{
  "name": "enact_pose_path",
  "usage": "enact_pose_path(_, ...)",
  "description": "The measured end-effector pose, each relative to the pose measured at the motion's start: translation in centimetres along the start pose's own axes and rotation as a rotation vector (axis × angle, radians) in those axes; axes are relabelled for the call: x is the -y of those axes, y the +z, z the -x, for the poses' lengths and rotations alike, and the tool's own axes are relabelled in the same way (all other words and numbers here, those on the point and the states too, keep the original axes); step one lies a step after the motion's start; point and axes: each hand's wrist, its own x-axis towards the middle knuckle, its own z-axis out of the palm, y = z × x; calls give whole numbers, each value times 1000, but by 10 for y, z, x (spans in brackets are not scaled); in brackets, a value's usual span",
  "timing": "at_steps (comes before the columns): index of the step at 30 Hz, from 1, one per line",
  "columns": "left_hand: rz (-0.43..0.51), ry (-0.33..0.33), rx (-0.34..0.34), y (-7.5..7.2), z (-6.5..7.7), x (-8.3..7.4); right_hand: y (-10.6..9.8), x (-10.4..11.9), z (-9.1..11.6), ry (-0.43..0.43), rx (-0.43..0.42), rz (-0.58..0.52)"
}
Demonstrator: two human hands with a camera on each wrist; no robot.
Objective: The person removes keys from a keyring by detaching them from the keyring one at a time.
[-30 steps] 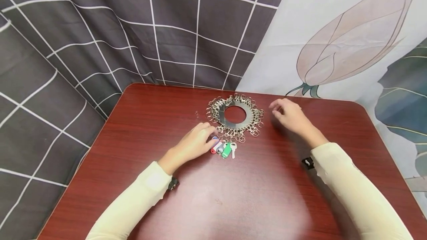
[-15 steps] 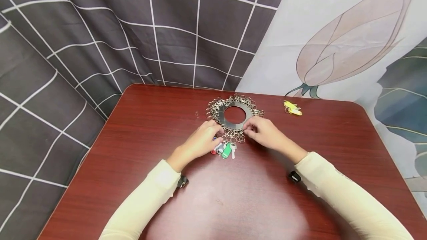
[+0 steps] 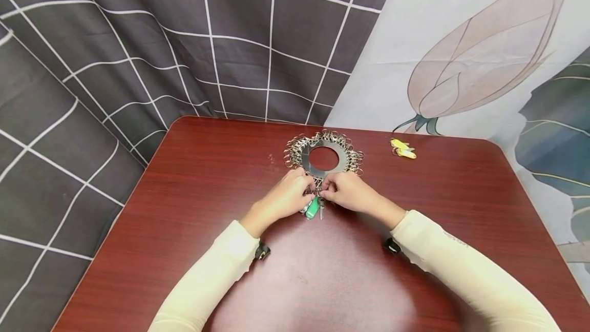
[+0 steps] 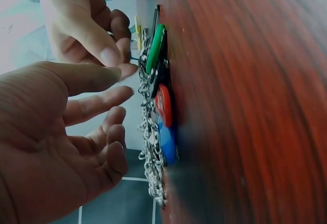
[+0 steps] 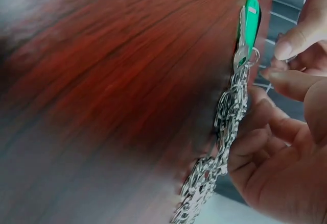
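Note:
A flat grey ring (image 3: 305, 159) lies on the table, its edge lined with small metal clips and key rings (image 3: 295, 146). At its near side my left hand (image 3: 291, 194) and right hand (image 3: 351, 191) meet, fingertips close together over the clips. In the right wrist view a bit of metal (image 5: 292, 59) shows by the left thumb; whether either hand pinches a clip, I cannot tell. Just below the fingers lie a green key tag (image 3: 312, 209) and a key (image 3: 321, 213). Red (image 4: 163, 105) and blue (image 4: 167, 145) tags show in the left wrist view.
Yellow key tags (image 3: 403, 149) lie at the table's back right. The reddish-brown wooden table (image 3: 221, 158) backs onto a dark grid-patterned curtain (image 3: 239, 55) and a white cloth with a flower print (image 3: 479, 55).
My right hand has moved left from the back right, where the yellow tags now show, to the ring's near side. My left hand has shifted slightly right, over the tags.

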Motion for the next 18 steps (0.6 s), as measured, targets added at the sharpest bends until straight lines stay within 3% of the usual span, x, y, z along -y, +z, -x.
enact_pose_path(10, 29, -12, 30, 4, -4, -3, 6, 12, -2, 125, 47, 116)
enact_pose_path(18, 20, -45, 60, 8, -4, -5, 8, 13, -2, 132, 62, 121)
